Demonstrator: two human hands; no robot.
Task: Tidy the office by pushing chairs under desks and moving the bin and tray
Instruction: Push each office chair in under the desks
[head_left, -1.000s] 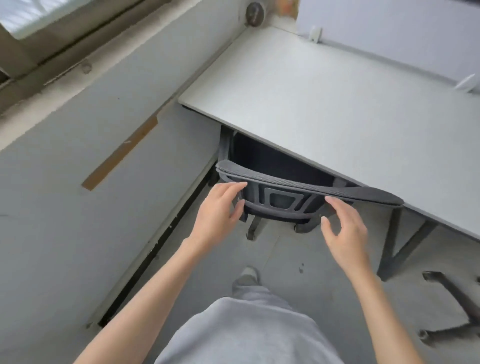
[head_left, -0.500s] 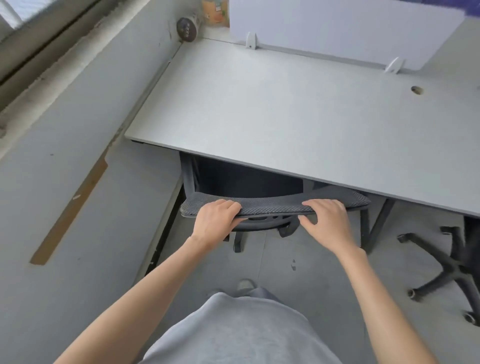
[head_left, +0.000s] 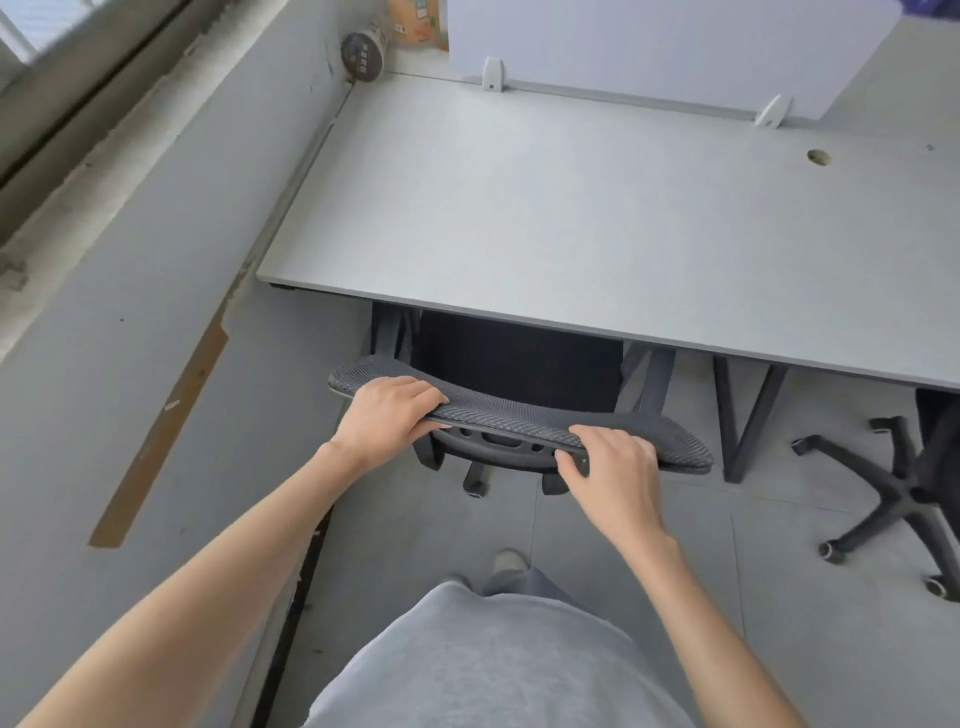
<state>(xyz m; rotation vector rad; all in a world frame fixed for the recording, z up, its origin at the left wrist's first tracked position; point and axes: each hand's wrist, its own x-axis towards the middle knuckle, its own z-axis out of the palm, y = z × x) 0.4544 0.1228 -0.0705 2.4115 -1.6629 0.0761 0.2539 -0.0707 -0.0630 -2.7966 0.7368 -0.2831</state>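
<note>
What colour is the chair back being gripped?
Dark grey mesh chair back, clearest in the head view.

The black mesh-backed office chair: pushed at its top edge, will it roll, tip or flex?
The black mesh-backed office chair probably rolls easily: casters show beneath it on smooth floor tiles. The left hand and right hand grip its top edge, so tipping seems possible. The mesh may give slightly.
</note>
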